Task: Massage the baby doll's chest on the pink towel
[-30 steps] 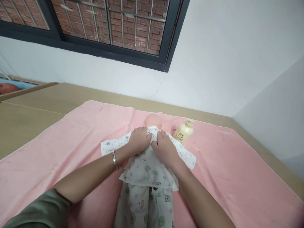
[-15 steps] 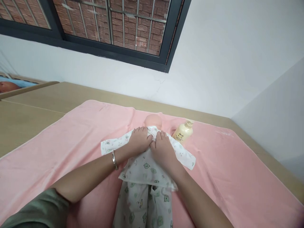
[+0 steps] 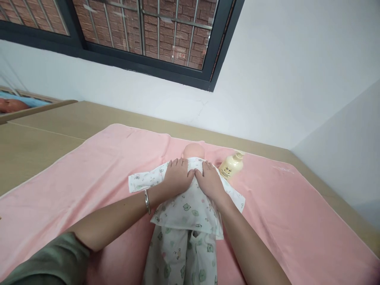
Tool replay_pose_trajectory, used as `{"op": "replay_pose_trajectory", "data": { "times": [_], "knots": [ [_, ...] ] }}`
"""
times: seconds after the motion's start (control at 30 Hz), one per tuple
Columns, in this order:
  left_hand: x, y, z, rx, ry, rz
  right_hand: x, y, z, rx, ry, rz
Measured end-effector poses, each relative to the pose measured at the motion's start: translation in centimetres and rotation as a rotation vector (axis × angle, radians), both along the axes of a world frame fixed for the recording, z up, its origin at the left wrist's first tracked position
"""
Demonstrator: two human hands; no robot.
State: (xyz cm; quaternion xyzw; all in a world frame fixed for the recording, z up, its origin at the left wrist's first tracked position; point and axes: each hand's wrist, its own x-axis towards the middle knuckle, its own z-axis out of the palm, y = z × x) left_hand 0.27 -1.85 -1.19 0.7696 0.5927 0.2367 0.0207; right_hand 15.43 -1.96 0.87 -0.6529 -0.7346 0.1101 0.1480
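Observation:
A baby doll (image 3: 193, 150) lies on its back on a pink towel (image 3: 89, 170), dressed in a white printed top (image 3: 187, 206) and matching trousers (image 3: 181, 257). My left hand (image 3: 177, 178) and my right hand (image 3: 210, 181) both rest on the doll's chest just below the neck, fingers pressed onto the top's collar. Whether the fingers pinch the cloth is hidden. A metal bangle (image 3: 147, 201) sits on my left wrist.
A cream lotion bottle (image 3: 230, 167) lies on the towel just right of the doll's head. The towel covers a tan wooden surface (image 3: 38, 138) against a white wall. A barred window (image 3: 142, 31) is above. A cot edge (image 3: 32, 109) shows at far left.
Both hands have shifted slightly up toward the doll's neck and spread a little apart on the top. The view moved slightly; the doll and bottle stayed put.

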Motion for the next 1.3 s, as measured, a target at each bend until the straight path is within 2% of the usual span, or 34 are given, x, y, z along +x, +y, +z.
{"op": "replay_pose_trajectory", "data": {
  "times": [0.27,0.5,0.7,0.77,0.87,1.07,1.13,1.3],
  "knots": [
    [0.0,-0.2,0.4,-0.024,-0.007,-0.004,0.6,0.4,0.0,-0.012,0.031,0.019],
    [0.5,-2.0,0.5,0.103,0.114,-0.023,1.2,0.8,0.2,-0.006,0.056,0.042],
    [-0.7,0.2,1.5,-0.117,-0.014,-0.033,-1.0,-1.5,0.9,0.029,-0.08,-0.031],
    [-1.0,0.8,1.6,-0.134,-0.025,-0.046,-1.7,-2.3,1.0,0.018,-0.127,-0.023],
    [-0.9,0.7,1.3,-0.083,0.008,-0.042,-1.9,-2.5,1.1,0.012,-0.125,0.014],
    [0.5,-1.5,-0.2,0.108,0.133,-0.008,0.4,0.2,1.0,-0.024,0.021,0.009],
    [0.7,-1.9,-0.3,0.121,0.162,-0.013,0.7,0.6,0.7,-0.014,0.027,-0.008],
    [0.0,-0.9,1.0,-0.027,0.105,-0.051,-0.5,-0.5,0.7,0.021,-0.091,-0.024]
  ]
}}
